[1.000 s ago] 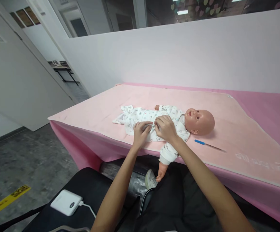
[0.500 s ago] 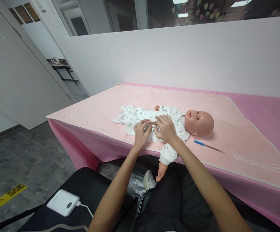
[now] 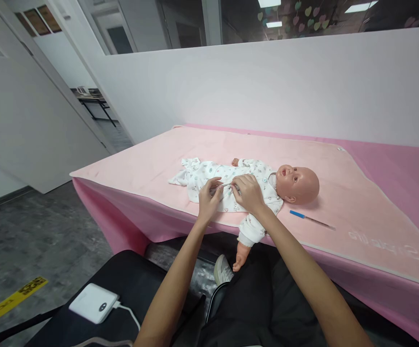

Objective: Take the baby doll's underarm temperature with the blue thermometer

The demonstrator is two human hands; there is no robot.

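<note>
Two hands meet over a doll's printed shirt

Reading the clock from where the hands meet, the doll lies on its back on a pale pink cloth, head toward 3 o'clock and legs toward 9. The left hand is over its middle, thumb and forefinger only narrowly apart at the white shirt; whether fabric is caught between them I cannot tell. The right hand rests on the shirt front, fingers curled down (their tips are partly hidden, so its pinch cannot be judged either). A round button sits at the right hand's 2 o'clock. One sleeved doll arm hangs over the table edge near 5 o'clock. A blue-ended stick lies at the head's 5 o'clock; a white power bank rests on a black chair toward 8.
</note>
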